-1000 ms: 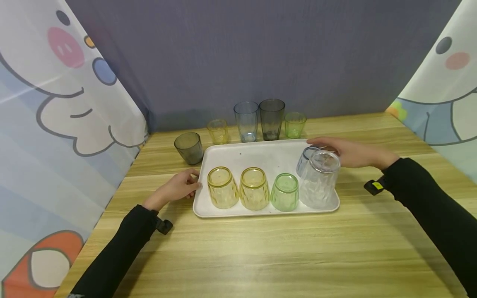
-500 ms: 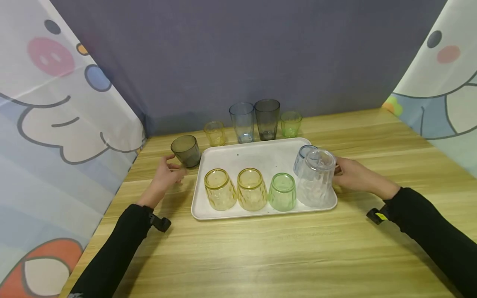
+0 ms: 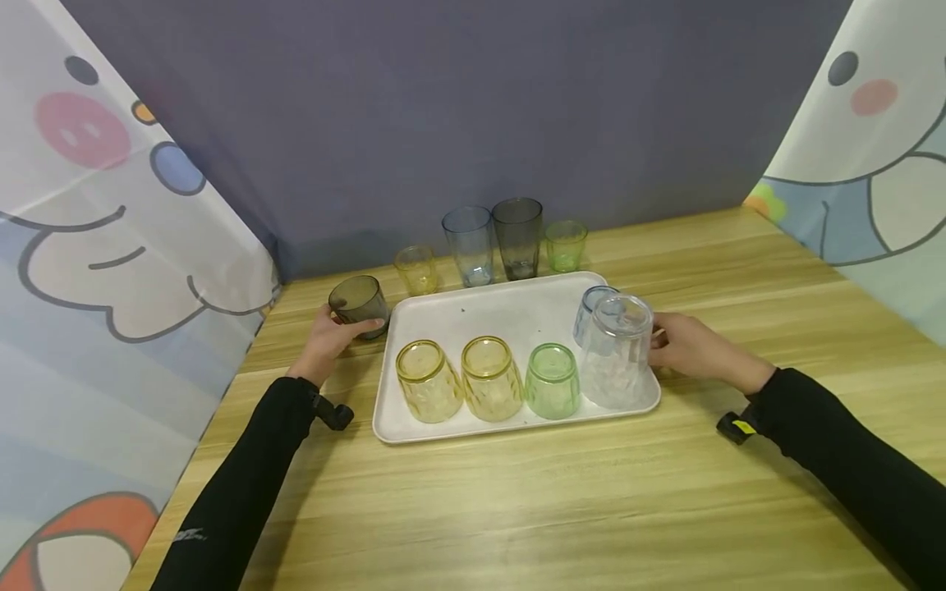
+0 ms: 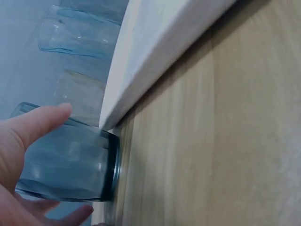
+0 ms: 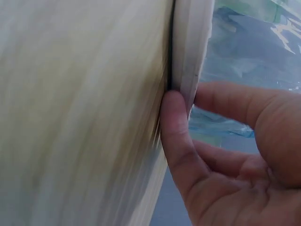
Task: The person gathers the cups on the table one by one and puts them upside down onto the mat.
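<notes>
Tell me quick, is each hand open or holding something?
Left hand: holding the smoky-grey see-through cup.
Right hand: pinching the white rectangular tray by its edge.

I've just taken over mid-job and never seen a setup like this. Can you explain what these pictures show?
There is no machine here, just a person's two bare hands in black sleeves. The wide picture comes from a head camera looking forward and down; the other two come from cameras on each wrist. On the wooden table is a white tray bearing two yellow glasses, a green glass, a clear glass and a blue glass. Behind it stand a small yellow glass, a tall blue glass, a tall dark glass and a small green glass. The left hand has its fingers around a short grey glass; the right hand pinches the tray's edge.
</notes>
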The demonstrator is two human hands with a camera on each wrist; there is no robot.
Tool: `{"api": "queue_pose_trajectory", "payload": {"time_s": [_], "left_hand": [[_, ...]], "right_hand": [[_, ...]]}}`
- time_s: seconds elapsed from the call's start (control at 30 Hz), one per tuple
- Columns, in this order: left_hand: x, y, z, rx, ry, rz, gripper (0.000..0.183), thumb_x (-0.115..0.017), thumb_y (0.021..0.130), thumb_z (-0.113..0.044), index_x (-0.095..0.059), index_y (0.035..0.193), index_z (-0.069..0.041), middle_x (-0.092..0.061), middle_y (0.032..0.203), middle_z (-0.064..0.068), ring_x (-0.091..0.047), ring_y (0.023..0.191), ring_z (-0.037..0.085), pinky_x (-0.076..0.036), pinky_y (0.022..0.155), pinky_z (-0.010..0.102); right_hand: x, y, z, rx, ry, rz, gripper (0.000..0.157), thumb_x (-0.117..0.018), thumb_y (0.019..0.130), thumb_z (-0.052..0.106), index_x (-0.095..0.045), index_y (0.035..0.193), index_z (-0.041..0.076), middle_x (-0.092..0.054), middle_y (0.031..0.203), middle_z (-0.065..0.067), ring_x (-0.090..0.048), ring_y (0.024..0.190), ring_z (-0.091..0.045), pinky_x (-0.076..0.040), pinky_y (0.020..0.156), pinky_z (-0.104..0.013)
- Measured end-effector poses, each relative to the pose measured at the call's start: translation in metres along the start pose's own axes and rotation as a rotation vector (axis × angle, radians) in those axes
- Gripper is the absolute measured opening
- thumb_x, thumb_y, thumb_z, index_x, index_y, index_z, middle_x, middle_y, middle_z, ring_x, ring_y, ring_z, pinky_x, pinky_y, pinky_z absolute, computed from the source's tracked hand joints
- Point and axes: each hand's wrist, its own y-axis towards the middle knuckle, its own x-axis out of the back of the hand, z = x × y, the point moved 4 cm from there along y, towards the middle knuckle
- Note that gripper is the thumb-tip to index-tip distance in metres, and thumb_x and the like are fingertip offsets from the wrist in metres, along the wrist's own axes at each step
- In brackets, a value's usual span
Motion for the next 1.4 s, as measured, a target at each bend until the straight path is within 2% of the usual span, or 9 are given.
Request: {"api": "queue_pose_trajectory", "payload": {"time_s": [0.13, 0.4, 0.63, 0.77, 0.9, 1.03, 1.2, 1.3, 1.4], "left_hand": [[0.001, 0.003, 0.002, -0.034, 0.020, -0.006, 0.101, -0.075, 0.078, -0.036, -0.010, 0.151, -0.010, -0.021, 0.153, 0.021, -0.025, 0.137, 0.033, -0.027, 0.113, 0.048], [0.004, 0.000, 0.006, -0.055, 0.027, -0.033, 0.098, -0.074, 0.079, -0.038, -0.014, 0.149, -0.006, -0.024, 0.151, 0.021, -0.027, 0.135, 0.034, -0.027, 0.113, 0.050], [0.003, -0.005, 0.005, -0.074, -0.056, -0.094, 0.097, -0.076, 0.077, -0.035, -0.016, 0.148, -0.007, -0.024, 0.150, 0.018, -0.028, 0.134, 0.030, -0.027, 0.114, 0.046], [0.003, -0.008, -0.001, -0.101, -0.060, -0.117, 0.100, -0.076, 0.076, -0.038, -0.015, 0.150, -0.010, -0.027, 0.150, 0.017, -0.031, 0.133, 0.029, -0.029, 0.113, 0.045], [0.001, -0.018, -0.013, -0.128, -0.050, -0.096, 0.102, -0.074, 0.078, -0.042, -0.010, 0.151, -0.013, -0.027, 0.150, 0.018, -0.032, 0.133, 0.030, -0.031, 0.112, 0.047], [-0.005, -0.024, -0.024, -0.168, -0.030, -0.056, 0.099, -0.072, 0.078, -0.046, -0.014, 0.151, -0.013, -0.030, 0.147, 0.019, -0.033, 0.130, 0.029, -0.031, 0.111, 0.048], [-0.016, -0.029, -0.035, -0.148, 0.027, -0.012, 0.101, -0.070, 0.076, -0.055, -0.014, 0.146, -0.010, -0.026, 0.147, 0.019, -0.030, 0.131, 0.029, -0.028, 0.109, 0.056], [-0.022, -0.032, -0.042, -0.157, 0.049, -0.005, 0.100, -0.072, 0.074, -0.056, -0.016, 0.142, -0.009, -0.028, 0.145, 0.019, -0.032, 0.128, 0.029, -0.031, 0.107, 0.055], [-0.025, -0.035, -0.048, -0.218, 0.061, 0.019, 0.096, -0.073, 0.075, -0.051, -0.019, 0.142, -0.008, -0.034, 0.140, 0.020, -0.038, 0.123, 0.030, -0.037, 0.104, 0.049]], "right_hand": [[0.001, 0.002, 0.003, 0.009, -0.006, 0.016, 0.047, -0.068, 0.084, 0.018, -0.054, 0.120, -0.008, -0.065, 0.106, -0.027, -0.063, 0.089, -0.027, -0.052, 0.063, -0.032], [-0.001, 0.004, 0.003, 0.002, 0.035, 0.055, 0.049, -0.068, 0.083, 0.016, -0.051, 0.122, -0.009, -0.062, 0.105, -0.024, -0.061, 0.085, -0.022, -0.052, 0.059, -0.031], [-0.001, 0.003, 0.003, 0.004, 0.076, 0.076, 0.050, -0.068, 0.085, 0.019, -0.050, 0.123, -0.008, -0.060, 0.108, -0.023, -0.059, 0.082, -0.018, -0.050, 0.055, -0.032], [0.001, 0.003, 0.001, 0.009, 0.080, 0.076, 0.049, -0.067, 0.085, 0.017, -0.049, 0.124, -0.008, -0.059, 0.107, -0.023, -0.059, 0.080, -0.018, -0.051, 0.054, -0.032], [0.002, 0.002, -0.001, 0.011, 0.075, 0.078, 0.050, -0.065, 0.085, 0.015, -0.047, 0.127, -0.008, -0.059, 0.107, -0.024, -0.058, 0.078, -0.018, -0.050, 0.054, -0.032], [0.001, 0.000, -0.001, 0.028, 0.070, 0.072, 0.051, -0.066, 0.085, 0.013, -0.047, 0.126, -0.008, -0.059, 0.106, -0.022, -0.058, 0.077, -0.017, -0.049, 0.053, -0.030], [0.000, -0.003, -0.003, 0.036, 0.085, 0.070, 0.049, -0.066, 0.085, 0.013, -0.047, 0.124, -0.008, -0.058, 0.105, -0.021, -0.056, 0.075, -0.016, -0.048, 0.052, -0.028], [0.000, -0.004, -0.004, 0.036, 0.104, 0.078, 0.047, -0.066, 0.086, 0.014, -0.047, 0.123, -0.008, -0.059, 0.105, -0.021, -0.057, 0.074, -0.016, -0.049, 0.052, -0.029], [0.000, -0.004, -0.004, 0.032, 0.112, 0.082, 0.047, -0.066, 0.086, 0.015, -0.048, 0.123, -0.007, -0.059, 0.106, -0.022, -0.057, 0.072, -0.015, -0.049, 0.051, -0.030]]}}
